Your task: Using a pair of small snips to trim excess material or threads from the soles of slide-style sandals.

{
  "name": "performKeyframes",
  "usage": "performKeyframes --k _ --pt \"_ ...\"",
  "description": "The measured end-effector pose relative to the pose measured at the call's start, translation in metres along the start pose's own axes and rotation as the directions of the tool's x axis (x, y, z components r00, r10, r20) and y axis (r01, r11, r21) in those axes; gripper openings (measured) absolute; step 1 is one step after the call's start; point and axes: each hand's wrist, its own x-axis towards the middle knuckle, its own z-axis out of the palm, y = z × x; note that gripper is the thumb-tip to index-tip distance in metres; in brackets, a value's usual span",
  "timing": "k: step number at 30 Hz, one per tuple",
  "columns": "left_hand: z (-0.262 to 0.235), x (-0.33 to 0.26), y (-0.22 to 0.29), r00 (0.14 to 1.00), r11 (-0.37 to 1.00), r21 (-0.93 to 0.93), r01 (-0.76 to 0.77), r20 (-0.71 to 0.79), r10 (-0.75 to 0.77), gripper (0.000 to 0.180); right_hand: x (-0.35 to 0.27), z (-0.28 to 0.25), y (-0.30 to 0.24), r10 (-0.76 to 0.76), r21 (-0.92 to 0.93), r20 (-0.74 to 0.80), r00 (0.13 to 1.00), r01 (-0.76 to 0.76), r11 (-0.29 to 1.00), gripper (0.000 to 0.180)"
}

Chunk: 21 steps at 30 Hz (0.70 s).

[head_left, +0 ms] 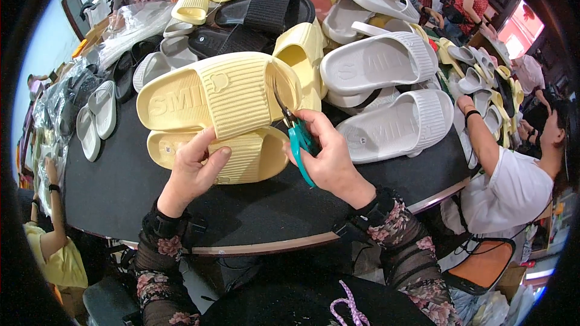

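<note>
A pale yellow slide slipper with a ribbed strap is held up over the black table, its sole side facing left. My left hand grips it at the near edge, some fingers hidden behind it. Just below lies a second yellow slipper, partly covered by the first and by my left thumb. In my right hand is a pair of small scissors with teal handles. Their dark blades point up and away, at the toe opening of the upper slipper; whether they touch it I cannot tell.
Grey slippers are stacked on the right, beside a yellow one. Black slippers lie farther back, and a grey pair on the left. Clear plastic bags heap up there. Several people work around the table.
</note>
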Motion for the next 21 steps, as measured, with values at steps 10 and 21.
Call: performKeyframes --k 10,21 --pt "0.003 -0.002 0.008 1.0 0.999 0.041 0.008 0.015 -0.008 0.031 0.001 -0.003 -0.006 -0.003 -0.066 -0.009 1.0 0.002 0.998 0.042" --pt "0.001 -0.003 0.001 0.99 0.988 -0.082 0.129 -0.046 -0.133 0.033 0.004 0.008 0.015 0.039 0.15 -0.017 0.999 -0.037 0.988 0.042"
